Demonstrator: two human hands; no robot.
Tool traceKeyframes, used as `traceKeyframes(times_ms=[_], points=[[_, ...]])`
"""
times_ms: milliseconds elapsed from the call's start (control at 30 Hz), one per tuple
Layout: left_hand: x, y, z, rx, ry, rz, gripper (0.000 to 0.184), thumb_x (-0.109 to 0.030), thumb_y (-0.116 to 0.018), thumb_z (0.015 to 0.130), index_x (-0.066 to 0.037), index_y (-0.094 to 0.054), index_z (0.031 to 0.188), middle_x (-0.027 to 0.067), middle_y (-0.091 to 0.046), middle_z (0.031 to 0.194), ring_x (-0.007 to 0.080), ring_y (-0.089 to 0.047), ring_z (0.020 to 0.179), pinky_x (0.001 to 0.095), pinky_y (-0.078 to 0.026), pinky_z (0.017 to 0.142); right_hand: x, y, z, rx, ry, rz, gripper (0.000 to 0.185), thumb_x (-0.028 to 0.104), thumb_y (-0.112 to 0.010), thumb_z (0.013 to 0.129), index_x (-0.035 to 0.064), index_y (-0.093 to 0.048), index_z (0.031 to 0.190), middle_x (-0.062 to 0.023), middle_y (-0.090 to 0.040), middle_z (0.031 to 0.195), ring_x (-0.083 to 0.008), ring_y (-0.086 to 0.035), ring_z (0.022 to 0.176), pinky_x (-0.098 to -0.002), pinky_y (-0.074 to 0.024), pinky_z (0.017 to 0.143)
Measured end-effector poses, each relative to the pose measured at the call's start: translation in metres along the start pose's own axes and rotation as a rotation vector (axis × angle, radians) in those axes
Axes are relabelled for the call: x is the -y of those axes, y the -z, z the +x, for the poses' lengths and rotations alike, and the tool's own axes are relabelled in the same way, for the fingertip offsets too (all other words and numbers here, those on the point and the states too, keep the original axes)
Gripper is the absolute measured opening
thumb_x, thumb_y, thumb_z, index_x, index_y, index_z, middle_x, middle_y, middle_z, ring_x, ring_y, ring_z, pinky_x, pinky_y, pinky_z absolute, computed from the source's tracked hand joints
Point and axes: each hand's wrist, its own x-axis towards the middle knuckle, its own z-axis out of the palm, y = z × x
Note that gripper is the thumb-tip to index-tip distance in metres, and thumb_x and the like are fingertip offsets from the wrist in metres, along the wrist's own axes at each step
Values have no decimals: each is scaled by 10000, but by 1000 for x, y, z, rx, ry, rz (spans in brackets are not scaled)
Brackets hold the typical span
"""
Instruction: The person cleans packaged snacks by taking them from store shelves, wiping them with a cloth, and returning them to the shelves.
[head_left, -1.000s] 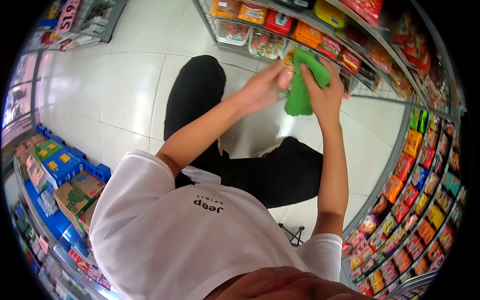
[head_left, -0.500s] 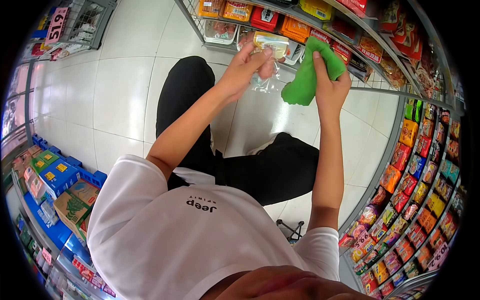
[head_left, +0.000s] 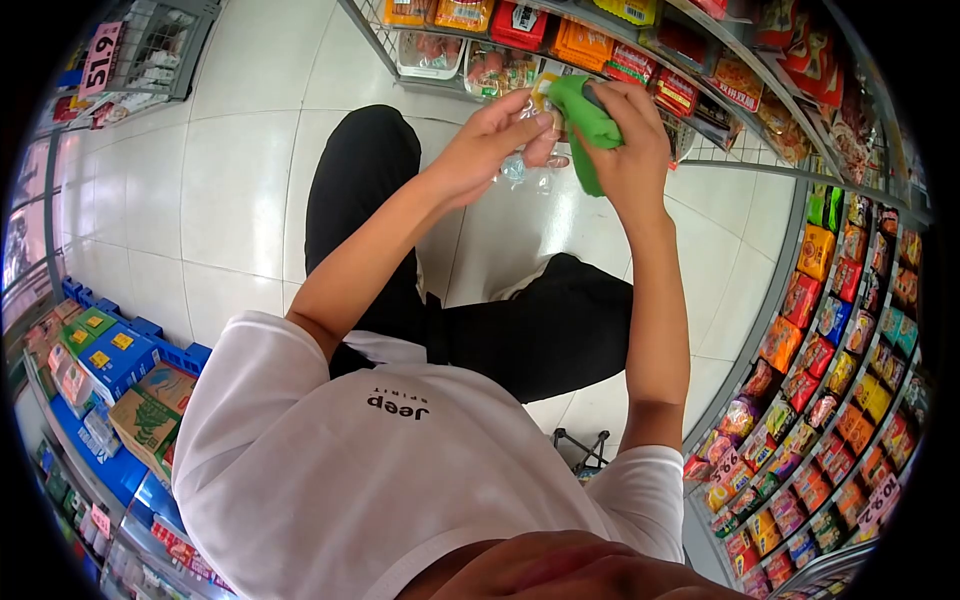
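Note:
A clear plastic package with a yellow part (head_left: pixel 543 92) is pinched in my left hand (head_left: pixel 490 145), in front of the lower shelf. My right hand (head_left: pixel 632 145) is closed on a green cloth (head_left: pixel 585 118), which lies against the right side of the package and hides part of it. The cloth's lower end hangs below my right fingers. Both hands are close together above the tiled floor (head_left: pixel 510 235).
Shelves of packaged food (head_left: pixel 520 28) stand just beyond my hands. A curved rack of colourful packets (head_left: pixel 820 390) is on the right. Boxes (head_left: pixel 150 410) sit at the left, and a wire basket (head_left: pixel 160 50) is at the upper left. My bent legs (head_left: pixel 365 190) are below my arms.
Half a second ago the cloth was held apart from the package, to its right. Now my right hand has moved left and the cloth touches the package, which is still in my left hand.

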Motion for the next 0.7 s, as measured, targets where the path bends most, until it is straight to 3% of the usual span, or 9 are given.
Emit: traceKeyframes(times_ms=[67, 133, 233, 333, 433, 533, 633, 700], points=[[-2, -2, 0, -18, 12, 61, 217, -173, -565, 1083, -35, -579, 1249, -4, -605, 968, 85, -568, 854, 314, -563, 899, 2, -2, 3, 19, 139, -45, 417, 49, -798, 715, 108, -745, 1124, -37, -675, 1066, -284, -658, 969, -390, -552, 796], [-1, -2, 1, -88, 12, 168, 248, -170, -566, 1080, -21, -572, 1279, 0, -605, 971, 92, -576, 858, 342, -583, 924, 7, -4, 6, 5, 127, -68, 433, 46, -796, 696, 120, -743, 1119, -28, -673, 1069, -274, -653, 985, -387, -554, 794], [-5, -1, 3, 28, 59, 52, 297, -170, -559, 1081, -4, -553, 1327, 3, -607, 977, 105, -613, 915, 379, -596, 966, -4, -1, 5, -47, 54, -143, 437, 43, -793, 694, 132, -737, 1118, -24, -671, 1071, -269, -651, 994, -384, -557, 792], [-12, -7, 3, 8, 93, 3, 346, -167, -525, 1098, -20, -484, 1408, 13, -553, 843, 115, -565, 779, 414, -572, 993, -1, 3, 3, -8, 58, -122, 433, 43, -793, 699, 130, -734, 1119, -29, -670, 1072, -266, -657, 1007, -378, -563, 800], [-5, 4, 7, 45, 62, 33, 380, -188, -529, 1097, -31, -470, 1439, 38, -615, 953, 134, -618, 862, 428, -568, 997, 2, 1, 2, 57, 64, -77, 423, 58, -802, 718, 101, -738, 1134, -49, -670, 1068, -281, -672, 991, -383, -567, 808], [-9, -6, 9, -156, 211, -333, 417, -285, -505, 1108, -97, -471, 1479, 45, -646, 1100, 148, -651, 967, 442, -548, 1024, -7, 4, -2, 25, -143, -87, 376, 65, -798, 794, 15, -719, 1158, -114, -672, 1111, -300, -681, 971, -360, -547, 846], [-5, 2, 9, -68, 188, -531, 465, -415, -462, 1110, -179, -468, 1511, 26, -643, 1246, 154, -656, 1057, 426, -526, 1024, 1, 6, -1, -22, -167, -9, 369, 87, -809, 812, -4, -714, 1157, -119, -682, 1069, -294, -694, 929, -354, -551, 825], [-1, 2, 11, -43, 171, -618, 486, -476, -425, 1107, -207, -486, 1507, 6, -648, 1246, 149, -658, 1035, 407, -516, 1011, 8, -1, 1, -19, -155, 24, 370, 110, -811, 800, 11, -719, 1145, -115, -682, 1057, -301, -695, 912, -364, -557, 806]])
